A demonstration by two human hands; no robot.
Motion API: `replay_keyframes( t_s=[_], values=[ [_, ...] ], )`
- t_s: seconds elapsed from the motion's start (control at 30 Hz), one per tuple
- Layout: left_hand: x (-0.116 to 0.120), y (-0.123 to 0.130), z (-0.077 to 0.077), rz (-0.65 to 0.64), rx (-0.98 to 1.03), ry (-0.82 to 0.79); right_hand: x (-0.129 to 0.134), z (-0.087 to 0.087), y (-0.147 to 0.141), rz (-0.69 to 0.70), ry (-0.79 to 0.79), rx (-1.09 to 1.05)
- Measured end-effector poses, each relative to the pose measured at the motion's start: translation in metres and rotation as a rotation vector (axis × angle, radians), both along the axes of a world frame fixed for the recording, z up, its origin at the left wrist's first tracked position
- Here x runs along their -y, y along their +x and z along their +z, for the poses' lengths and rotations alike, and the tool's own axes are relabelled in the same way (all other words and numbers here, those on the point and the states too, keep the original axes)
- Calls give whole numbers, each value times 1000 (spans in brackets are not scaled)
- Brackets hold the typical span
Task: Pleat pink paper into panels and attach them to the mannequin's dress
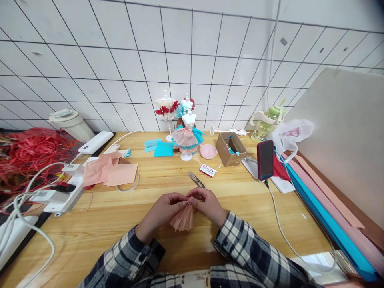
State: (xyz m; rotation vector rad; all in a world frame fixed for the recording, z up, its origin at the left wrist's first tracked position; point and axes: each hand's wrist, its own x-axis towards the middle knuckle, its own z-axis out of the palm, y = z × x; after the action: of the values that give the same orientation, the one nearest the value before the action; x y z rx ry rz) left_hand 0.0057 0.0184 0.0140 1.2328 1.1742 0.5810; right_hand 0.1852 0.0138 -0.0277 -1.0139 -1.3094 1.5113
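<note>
Plaid sleeves (123,256) nearest; our L hand (163,210) & R hand (209,206) pinch top of peach pleated bunch (183,219). Gathering step, prob.; next move calls for firm pinch.

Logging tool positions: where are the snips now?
Head view, near centre: the snips lie just beyond the right hand, left of the red-and-white box.

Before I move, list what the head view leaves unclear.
Head view:
Top of the pleated peach paper tuft: covered by the left hand and right hand.
Print on the white-and-red rectangular packet: too small.
Floor of the brown cardboard box: hidden by its wall and blue scraps.
Lower body of the white mannequin behind the peach-skirted mannequin: blocked by it.
</note>
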Motion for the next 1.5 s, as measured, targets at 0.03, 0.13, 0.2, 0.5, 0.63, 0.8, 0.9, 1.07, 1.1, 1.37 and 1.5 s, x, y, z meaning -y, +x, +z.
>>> replay_keyframes(
  t_s=[0.03,0.13,0.2,0.5,0.63,0.8,0.9,1.07,1.1,1.37,1.5],
  values=[
    [0,0,0,-14,-38,38,0,-1,-1,-16,-24,-18],
    [0,0,0,-39,-124,113,-1,-3,0,-43,-140,-116],
    [-1,-1,0,-28,-144,131,-2,-4,2,-55,-237,-187],
    [3,-3,-4,133,224,-61,1,2,3,139,-206,-363],
    [3,-1,-3,108,169,-45,2,2,-3,73,-240,-316],
    [-2,-5,-9,108,15,134,0,1,-4,0,-303,-270],
    [1,-8,-7,260,-294,530,-2,1,-5,-107,-293,-192],
    [14,2,-6,38,-306,593,-1,5,-10,-265,-150,3],
    [14,5,-8,22,-258,536,1,6,-10,-249,-112,27],
    [2,5,-6,139,162,133,5,22,-1,-317,327,401],
    [4,4,0,96,153,40,2,20,-3,-191,157,271]
  ],
)
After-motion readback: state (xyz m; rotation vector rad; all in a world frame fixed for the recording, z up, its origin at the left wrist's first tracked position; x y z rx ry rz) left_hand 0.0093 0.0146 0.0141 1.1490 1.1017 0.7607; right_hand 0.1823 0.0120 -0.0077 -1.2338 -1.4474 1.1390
